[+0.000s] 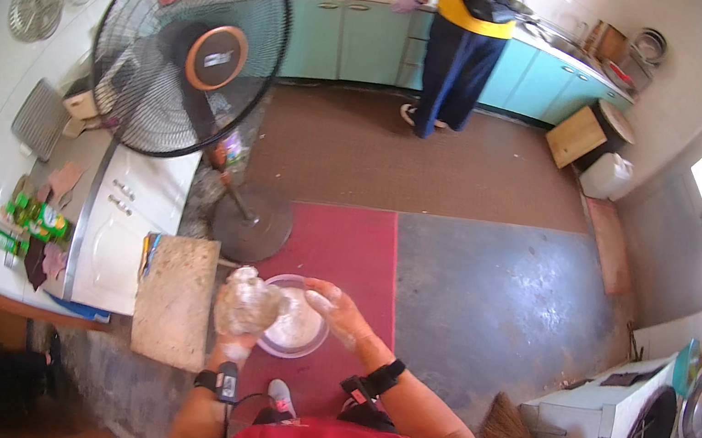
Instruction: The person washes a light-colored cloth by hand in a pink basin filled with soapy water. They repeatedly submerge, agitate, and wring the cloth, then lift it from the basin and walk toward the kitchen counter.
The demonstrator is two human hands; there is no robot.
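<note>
A pale, lumpy mass (254, 300), which looks like dough or a floury plastic bag, rests in my left hand (227, 327). It is held over the left side of a round basin (317, 346) with a pale purple rim. White flour (293, 324) lies in the basin, partly hidden by the mass. My right hand (342, 315) is above the basin's right side, fingers apart and holding nothing. White powder coats its fingers. Left of my left hand is a worn, flour-dusted wooden board (175, 301).
A large standing fan (218, 57) stands ahead left, its round base (251, 223) beside the board. A person (466, 50) in a yellow top stands at the far counter (373, 42). A white cabinet (116, 249) is on the left; a broom (504, 426) and a white stove (569, 415) are right.
</note>
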